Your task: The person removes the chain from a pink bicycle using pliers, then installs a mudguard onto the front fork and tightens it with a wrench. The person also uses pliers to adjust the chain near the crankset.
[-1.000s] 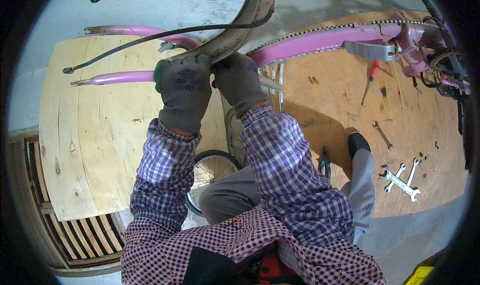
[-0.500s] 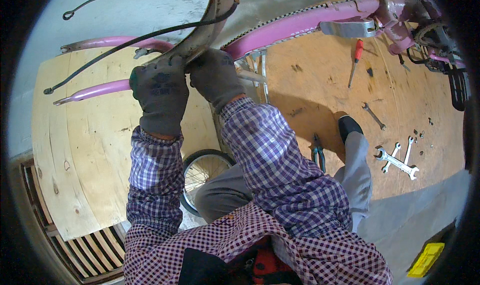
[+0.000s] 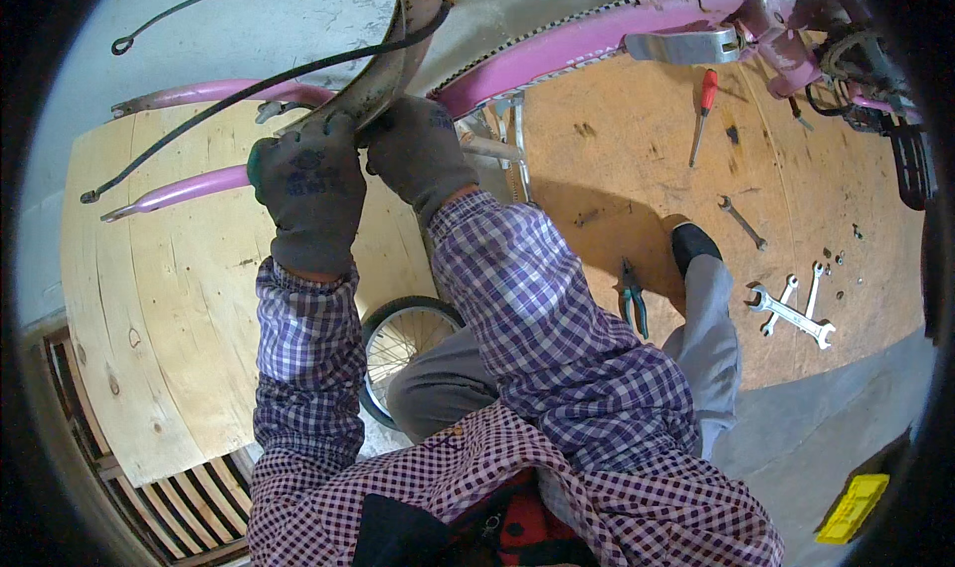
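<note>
The long pink metal bicycle frame (image 3: pixel 587 50) stretches beyond and right of the fingers. Just ahead of them rises the curved, pale metal fender (image 3: pixel 388 78); handling it well probably calls for even pressure from both sides — a hard twist could bend it. It looks dull and scuffed, with brown stains towards its far end. Side by side at its near end, the grey-gloved left hand (image 3: pixel 310 194) and right hand (image 3: pixel 423 159) have their fingers curled shut, seemingly gripping it — fingertips hidden. A thin black rod (image 3: pixel 298 72) crosses it, running leftward past the fingers.
</note>
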`<state>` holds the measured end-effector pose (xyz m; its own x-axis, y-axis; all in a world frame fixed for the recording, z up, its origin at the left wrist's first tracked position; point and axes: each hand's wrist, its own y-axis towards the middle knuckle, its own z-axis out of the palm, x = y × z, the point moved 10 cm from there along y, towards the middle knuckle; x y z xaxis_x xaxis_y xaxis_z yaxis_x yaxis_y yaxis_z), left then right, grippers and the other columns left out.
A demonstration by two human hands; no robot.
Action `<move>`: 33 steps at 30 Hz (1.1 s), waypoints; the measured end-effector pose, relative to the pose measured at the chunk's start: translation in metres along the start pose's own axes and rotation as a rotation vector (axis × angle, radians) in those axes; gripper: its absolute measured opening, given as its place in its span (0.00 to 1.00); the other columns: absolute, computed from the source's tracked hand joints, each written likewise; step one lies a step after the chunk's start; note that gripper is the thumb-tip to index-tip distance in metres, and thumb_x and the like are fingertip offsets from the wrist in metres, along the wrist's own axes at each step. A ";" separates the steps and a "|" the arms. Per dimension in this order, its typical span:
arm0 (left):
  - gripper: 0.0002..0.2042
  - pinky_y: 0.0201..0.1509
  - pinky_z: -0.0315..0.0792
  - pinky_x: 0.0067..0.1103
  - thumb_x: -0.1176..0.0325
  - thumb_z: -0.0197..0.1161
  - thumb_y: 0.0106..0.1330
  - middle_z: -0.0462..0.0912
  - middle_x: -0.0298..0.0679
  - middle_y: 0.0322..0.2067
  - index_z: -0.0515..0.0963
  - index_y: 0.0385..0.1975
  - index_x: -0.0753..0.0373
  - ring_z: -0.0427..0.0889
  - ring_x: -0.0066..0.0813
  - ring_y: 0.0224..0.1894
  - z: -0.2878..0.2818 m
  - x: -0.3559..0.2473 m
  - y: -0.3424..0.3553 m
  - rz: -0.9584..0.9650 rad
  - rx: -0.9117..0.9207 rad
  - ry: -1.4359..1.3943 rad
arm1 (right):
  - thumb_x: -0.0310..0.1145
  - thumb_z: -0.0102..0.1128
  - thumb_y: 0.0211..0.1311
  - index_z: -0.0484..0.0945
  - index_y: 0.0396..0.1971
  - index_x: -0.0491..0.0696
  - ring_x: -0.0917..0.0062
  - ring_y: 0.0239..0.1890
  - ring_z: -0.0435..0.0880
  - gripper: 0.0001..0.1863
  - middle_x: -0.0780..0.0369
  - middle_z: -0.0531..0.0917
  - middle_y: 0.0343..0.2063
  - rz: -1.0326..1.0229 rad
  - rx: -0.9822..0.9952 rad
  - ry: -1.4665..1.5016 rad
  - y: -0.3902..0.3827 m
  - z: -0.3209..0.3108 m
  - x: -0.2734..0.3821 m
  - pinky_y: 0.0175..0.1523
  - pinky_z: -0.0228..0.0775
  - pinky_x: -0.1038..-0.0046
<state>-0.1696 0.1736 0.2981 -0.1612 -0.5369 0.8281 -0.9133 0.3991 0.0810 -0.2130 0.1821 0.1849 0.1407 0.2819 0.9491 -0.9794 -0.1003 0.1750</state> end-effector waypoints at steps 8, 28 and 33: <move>0.01 0.38 0.70 0.31 0.67 0.66 0.59 0.85 0.34 0.27 0.81 0.29 0.52 0.85 0.32 0.30 0.004 0.002 -0.001 -0.055 0.034 0.031 | 0.25 0.65 0.56 0.84 0.39 0.41 0.59 0.39 0.89 0.11 0.47 0.87 0.35 0.058 0.049 0.140 0.001 0.005 -0.008 0.44 0.81 0.61; 0.02 0.36 0.71 0.29 0.67 0.67 0.59 0.86 0.34 0.27 0.82 0.30 0.52 0.86 0.32 0.28 -0.002 0.000 0.001 -0.041 0.013 0.023 | 0.31 0.73 0.49 0.86 0.35 0.44 0.57 0.43 0.86 0.12 0.52 0.87 0.37 -0.137 0.100 -0.204 0.004 0.009 0.006 0.50 0.79 0.60; 0.02 0.37 0.70 0.30 0.66 0.67 0.59 0.86 0.34 0.28 0.81 0.30 0.52 0.86 0.32 0.29 -0.002 -0.001 0.001 -0.043 0.008 0.066 | 0.30 0.71 0.49 0.87 0.33 0.45 0.56 0.40 0.87 0.10 0.51 0.87 0.35 -0.038 0.021 -0.073 0.002 0.000 0.006 0.48 0.78 0.57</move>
<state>-0.1695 0.1757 0.2989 -0.0967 -0.5030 0.8589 -0.9220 0.3703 0.1131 -0.2140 0.1839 0.1906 0.1887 0.2155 0.9581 -0.9700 -0.1112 0.2160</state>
